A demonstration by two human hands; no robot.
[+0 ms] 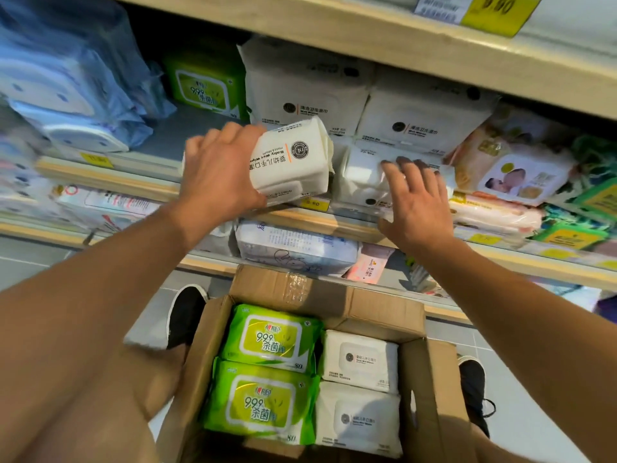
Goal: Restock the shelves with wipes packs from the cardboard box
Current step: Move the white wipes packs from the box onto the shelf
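Note:
My left hand (220, 172) grips a white wipes pack (293, 158) turned on its side, held at the front edge of the middle shelf (140, 185). My right hand (417, 202) lies with straight fingers on another white wipes pack (362, 177) lying on that shelf, just right of the held one. Below, the open cardboard box (207, 355) holds two green wipes packs (272, 337) on the left and two white packs (359, 360) on the right.
Stacked white packs (420, 118) and a green pack (205, 85) stand deeper on the shelf. Blue packs (66, 85) fill the left, pink and orange packs (507, 168) the right. A shelf board (434, 51) runs overhead. Lower shelves hold more packs (293, 248). Black shoes (185, 315) flank the box.

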